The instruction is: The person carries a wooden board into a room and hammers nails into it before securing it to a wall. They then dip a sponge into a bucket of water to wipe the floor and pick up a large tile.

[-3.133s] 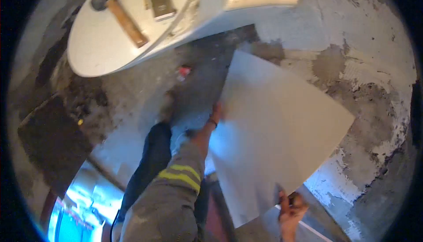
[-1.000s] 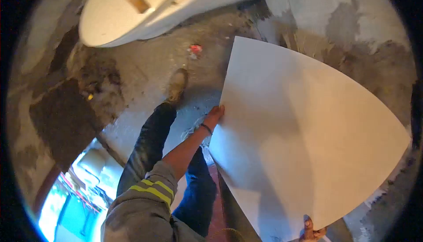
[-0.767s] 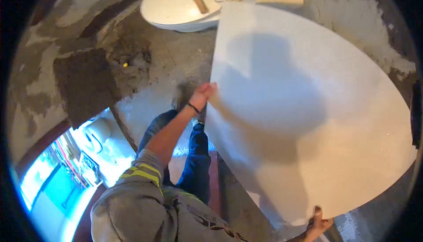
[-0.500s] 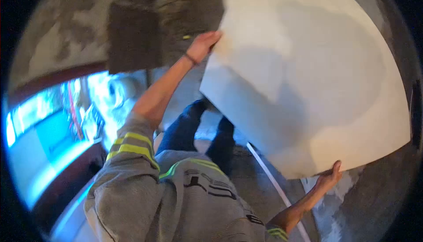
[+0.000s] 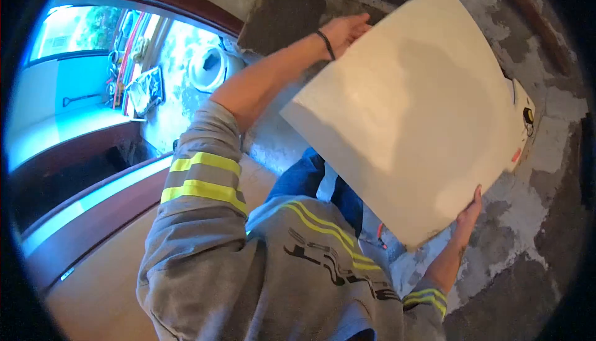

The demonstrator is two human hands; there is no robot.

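Observation:
A large pale board (image 5: pixel 397 117) is held up in front of my body, tilted, with soft shadows across its face. My left hand (image 5: pixel 349 31) grips its upper left edge; the fingers partly pass behind the board. Lower down on the right, my right hand (image 5: pixel 470 212) holds the near right edge, its thumb showing at the rim and the other fingers mostly hidden. My legs are partly covered by the board.
Left of me is an opening with a dark red frame (image 5: pixel 81 245); beyond it stand a white bucket (image 5: pixel 208 71) and several long tools. A dark square panel (image 5: pixel 282 12) is at the top. Behind the board's right side sits a cream object (image 5: pixel 524 123) on the patchy floor (image 5: pixel 496 260).
The view has swung toward the left, bringing more of the opening into sight. The board has tilted and appears smaller, with both hands still on its edges.

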